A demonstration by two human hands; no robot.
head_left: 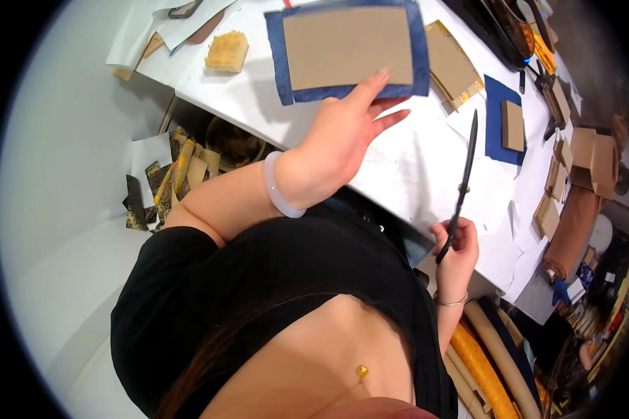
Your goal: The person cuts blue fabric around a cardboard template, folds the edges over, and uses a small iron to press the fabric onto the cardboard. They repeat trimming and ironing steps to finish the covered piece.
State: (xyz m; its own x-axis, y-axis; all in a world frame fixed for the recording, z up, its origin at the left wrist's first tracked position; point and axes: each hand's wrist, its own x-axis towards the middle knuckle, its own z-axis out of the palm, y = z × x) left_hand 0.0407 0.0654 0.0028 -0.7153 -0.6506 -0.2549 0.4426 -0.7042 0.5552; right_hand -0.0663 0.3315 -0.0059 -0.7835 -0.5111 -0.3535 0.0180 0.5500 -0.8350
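Observation:
My left hand [335,136] grips the near edge of a tan cardboard panel [349,49] backed by a larger piece of dark blue cloth or paper, its thumb on top. The blue margin shows around the tan board, and the piece is held up over the white table [391,164]. Lower right, by the table's near edge, my right hand [458,241] is closed round the handles of black scissors [465,174]. Their blades point up and away, looking closed and seen edge-on. A gap separates the scissors from the blue-edged panel.
A yellow sponge block [226,52] lies left of the panel. To its right are a gold-edged board [451,64] and a blue sheet [496,133] bearing a small tan board [512,126]. Scraps [178,171] fill a spot below the table's left edge; fabric rolls [489,356] stand lower right.

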